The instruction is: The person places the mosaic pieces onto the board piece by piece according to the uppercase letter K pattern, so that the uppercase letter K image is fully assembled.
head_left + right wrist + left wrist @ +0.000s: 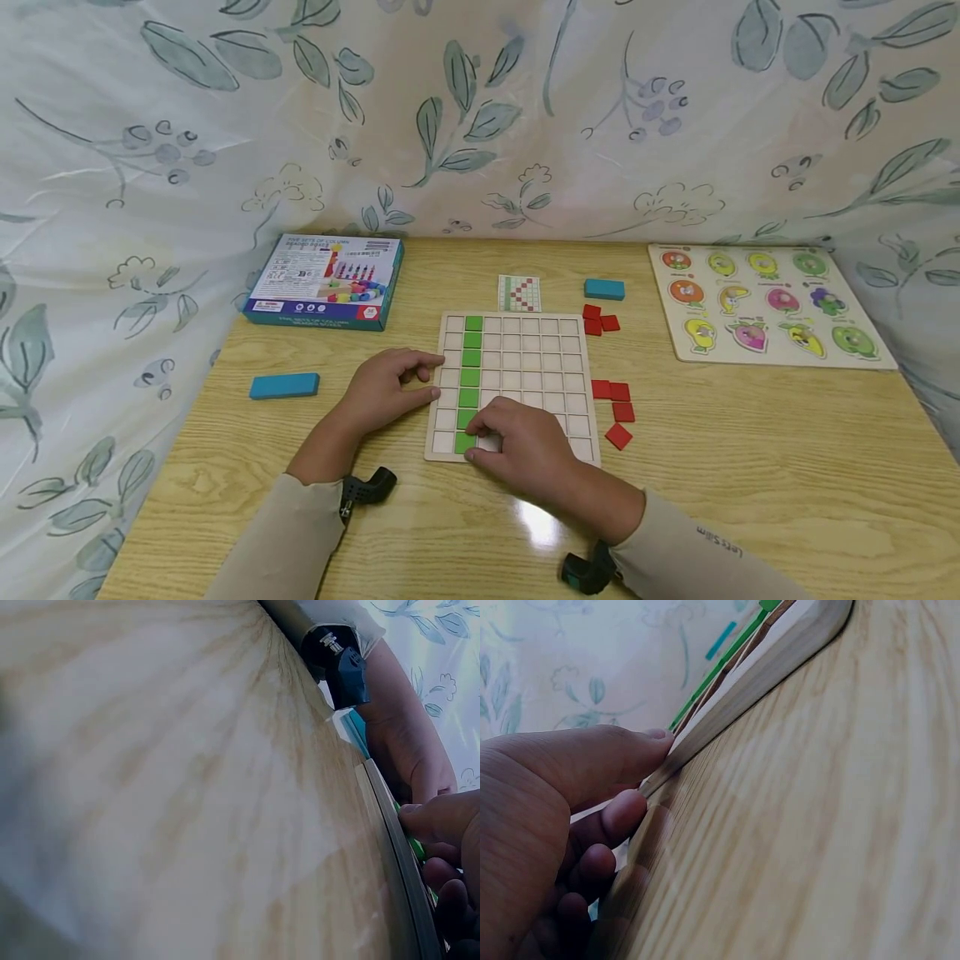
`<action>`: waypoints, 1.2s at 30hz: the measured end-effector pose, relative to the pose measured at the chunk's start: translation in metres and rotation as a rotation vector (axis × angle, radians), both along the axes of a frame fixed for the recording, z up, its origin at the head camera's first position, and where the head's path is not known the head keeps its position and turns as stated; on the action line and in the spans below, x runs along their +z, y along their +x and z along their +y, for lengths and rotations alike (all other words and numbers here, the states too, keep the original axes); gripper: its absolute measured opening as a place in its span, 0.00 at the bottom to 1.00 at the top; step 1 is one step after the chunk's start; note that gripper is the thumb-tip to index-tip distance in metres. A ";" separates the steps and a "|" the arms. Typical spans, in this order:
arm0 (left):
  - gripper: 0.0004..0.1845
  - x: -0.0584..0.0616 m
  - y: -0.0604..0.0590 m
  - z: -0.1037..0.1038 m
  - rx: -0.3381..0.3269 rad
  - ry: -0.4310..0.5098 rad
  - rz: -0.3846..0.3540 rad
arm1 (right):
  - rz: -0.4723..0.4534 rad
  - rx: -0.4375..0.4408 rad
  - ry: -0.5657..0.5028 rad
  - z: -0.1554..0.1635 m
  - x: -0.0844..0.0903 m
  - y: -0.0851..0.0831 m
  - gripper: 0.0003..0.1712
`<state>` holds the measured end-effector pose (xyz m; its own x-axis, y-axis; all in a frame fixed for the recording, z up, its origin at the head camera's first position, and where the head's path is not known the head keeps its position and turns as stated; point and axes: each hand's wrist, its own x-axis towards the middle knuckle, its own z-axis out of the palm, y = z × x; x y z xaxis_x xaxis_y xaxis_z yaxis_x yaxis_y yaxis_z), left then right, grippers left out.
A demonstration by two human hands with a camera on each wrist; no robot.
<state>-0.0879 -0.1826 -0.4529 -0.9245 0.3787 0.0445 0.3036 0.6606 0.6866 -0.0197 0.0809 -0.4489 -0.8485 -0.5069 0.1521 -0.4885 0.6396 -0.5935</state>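
Right hand (525, 437) pinches the lowest green tile (465, 442) at the grid board's (517, 363) near edge.
Its grip is narrow, thumb and forefinger at the tile in the second column from the left; whether that tile lies fully seated is hidden. The left hand (386, 387) touches the left rim, thumb and forefinger apart, grip loose and holding nothing. The right hand and forearm cover several near cells, and both wrist views show the board steeply edge-on and cropped. The blue box (326, 279) on the tabletop (750, 450) reads "FIVE SETS OF COLUMN", its smaller print illegible; the right sleeve (697, 546) reads "Let'sSlim". Captions on the fruit puzzle board (662, 279) are too small to read.
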 end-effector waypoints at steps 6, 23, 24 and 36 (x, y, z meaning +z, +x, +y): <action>0.22 -0.001 0.000 -0.002 -0.001 0.001 -0.002 | 0.001 0.000 0.002 0.000 0.001 0.001 0.12; 0.22 0.000 0.001 -0.002 0.000 -0.001 -0.005 | -0.121 0.018 -0.148 0.011 0.005 -0.001 0.12; 0.22 0.000 0.001 -0.002 0.001 -0.002 -0.005 | -0.126 0.018 -0.161 0.013 0.005 -0.001 0.12; 0.22 0.000 0.000 -0.001 -0.005 0.003 -0.004 | -0.129 -0.029 -0.230 0.041 0.007 0.007 0.12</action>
<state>-0.0877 -0.1832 -0.4524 -0.9226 0.3834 0.0420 0.3045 0.6571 0.6896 -0.0123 0.1222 -0.4418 -0.8819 -0.4469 0.1500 -0.3826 0.4927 -0.7815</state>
